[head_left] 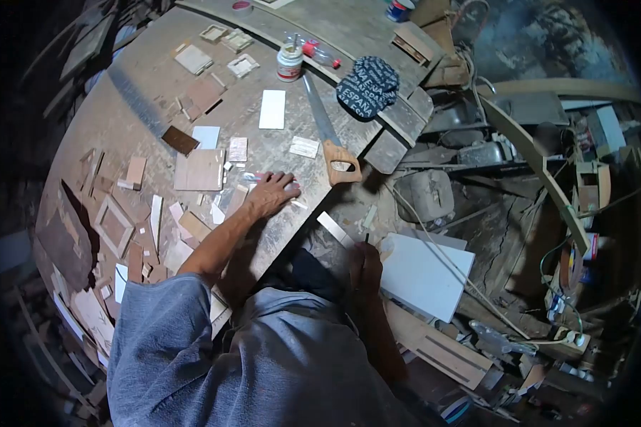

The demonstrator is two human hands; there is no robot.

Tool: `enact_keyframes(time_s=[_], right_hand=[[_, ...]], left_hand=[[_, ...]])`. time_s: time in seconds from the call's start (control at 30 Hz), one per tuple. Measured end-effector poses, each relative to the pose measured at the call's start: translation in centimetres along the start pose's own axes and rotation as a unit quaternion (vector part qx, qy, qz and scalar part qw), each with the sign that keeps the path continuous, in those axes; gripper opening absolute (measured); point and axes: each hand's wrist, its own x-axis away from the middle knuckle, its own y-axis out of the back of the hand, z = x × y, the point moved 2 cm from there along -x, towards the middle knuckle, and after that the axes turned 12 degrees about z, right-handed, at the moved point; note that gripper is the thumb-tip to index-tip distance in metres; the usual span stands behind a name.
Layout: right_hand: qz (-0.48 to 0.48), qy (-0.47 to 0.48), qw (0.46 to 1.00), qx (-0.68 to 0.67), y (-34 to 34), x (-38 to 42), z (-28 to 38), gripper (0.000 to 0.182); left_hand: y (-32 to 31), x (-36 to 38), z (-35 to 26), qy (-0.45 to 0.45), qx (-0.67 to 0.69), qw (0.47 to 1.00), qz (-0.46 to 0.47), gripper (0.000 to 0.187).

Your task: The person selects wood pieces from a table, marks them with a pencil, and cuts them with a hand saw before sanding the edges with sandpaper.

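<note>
My left hand lies on the workbench near its edge, with fingers curled over a small clear and red object that is mostly covered. My right hand is low beside the bench edge, in shadow, with its fingers closed. A pale flat strip runs up to those fingers and looks held in them. A thin dark tip also shows above that hand; I cannot make out what it is. A handsaw with a wooden handle lies ahead of my left hand.
A white-labelled jar, a plastic bottle and a patterned cap stand or lie at the far side. Small wood pieces and a square frame cover the left. White board, cables and scrap lie right of the bench.
</note>
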Motion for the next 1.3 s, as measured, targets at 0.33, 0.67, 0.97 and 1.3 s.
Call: enact_keyframes(time_s=[0.33, 0.67, 0.97, 1.3], right_hand=[[0.063, 0.041, 0.987, 0.139, -0.5, -3.1, -2.2, 0.028], [0.219, 0.141, 0.936, 0.238, -8.6, -14.2, 1.8, 0.026], [0.227, 0.266, 0.886, 0.304, -10.8, -19.9, -0.5, 0.032], [0.245, 0.286, 0.808, 0.452, -17.8, -30.8, 2.1, 0.043]], left_hand=[[2.1, -0.8, 7.5, 0.207, -0.017, 0.975, -0.079, 0.028], [3.5, 3.9, 8.7, 0.274, 0.002, 0.954, -0.125, 0.064], [-0.5, 5.6, 0.2, 0.230, 0.206, 0.929, -0.205, 0.030], [-1.6, 3.0, -1.5, 0.257, 0.197, 0.927, -0.190, 0.030]])
